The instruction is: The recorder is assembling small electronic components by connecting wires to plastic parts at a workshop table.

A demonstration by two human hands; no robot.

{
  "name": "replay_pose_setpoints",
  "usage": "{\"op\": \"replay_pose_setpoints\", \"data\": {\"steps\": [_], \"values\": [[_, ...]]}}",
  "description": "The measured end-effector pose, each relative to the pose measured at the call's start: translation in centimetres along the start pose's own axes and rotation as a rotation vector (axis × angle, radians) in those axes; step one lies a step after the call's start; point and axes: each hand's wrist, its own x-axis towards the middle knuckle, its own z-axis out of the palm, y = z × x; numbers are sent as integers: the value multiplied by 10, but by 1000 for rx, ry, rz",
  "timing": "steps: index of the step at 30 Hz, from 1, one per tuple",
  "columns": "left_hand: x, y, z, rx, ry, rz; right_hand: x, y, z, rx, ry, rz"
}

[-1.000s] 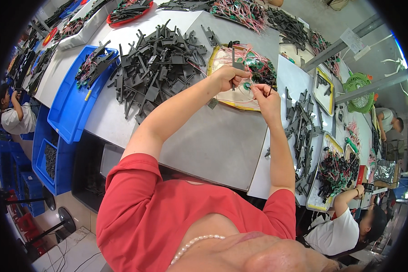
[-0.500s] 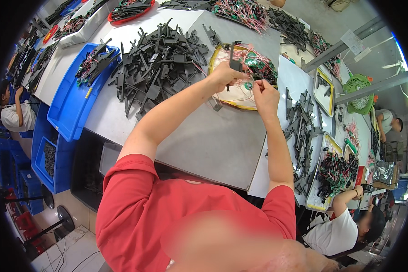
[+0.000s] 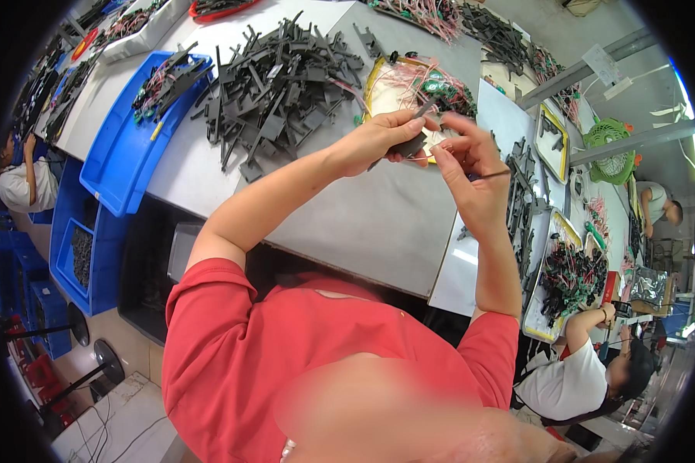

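Evidently, a dark plastic bracket (image 3: 411,145) sits gripped in the left hand (image 3: 377,142), held above the near edge of a yellow-rimmed tray (image 3: 384,94). Fine pinkish wires (image 3: 437,145) show between the two hands. The right hand (image 3: 473,166) is just beside the bracket, its fingers spread and loosely curled, with a thin dark rod (image 3: 493,175) lying across it; whether it grips the rod or pinches a wire, I cannot tell.

Behind, green circuit boards (image 3: 432,81) and tangled leads fill part of the tray. A heap of dark plastic parts (image 3: 282,92) covers the grey surface (image 3: 355,224) to the left, beyond which lies a blue bin (image 3: 116,158).

The thin wires could snag or pull loose if the hands part too sharply; the rod, if loosely held, might slip or catch a lead.

The left fingers hide much of the bracket, motion blurs the right fingertips, the wire ends are too small to trace, and a red basket (image 3: 218,11) is cut off above.
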Motion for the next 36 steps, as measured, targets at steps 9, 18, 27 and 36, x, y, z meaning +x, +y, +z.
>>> {"op": "replay_pose_setpoints", "data": {"steps": [9,18,27,36], "values": [[-49,36,2,35,69,96,-36,-29,16,-179,-154,-153],[-23,15,-11,-291,310,196,-23,-35,25,-414,-276,-196],[-37,18,6,-312,-228,-25,15,-26,3,-495,-207,-184],[-46,29,8,-153,-225,-94,22,-14,-11,-431,-208,-278]]}}
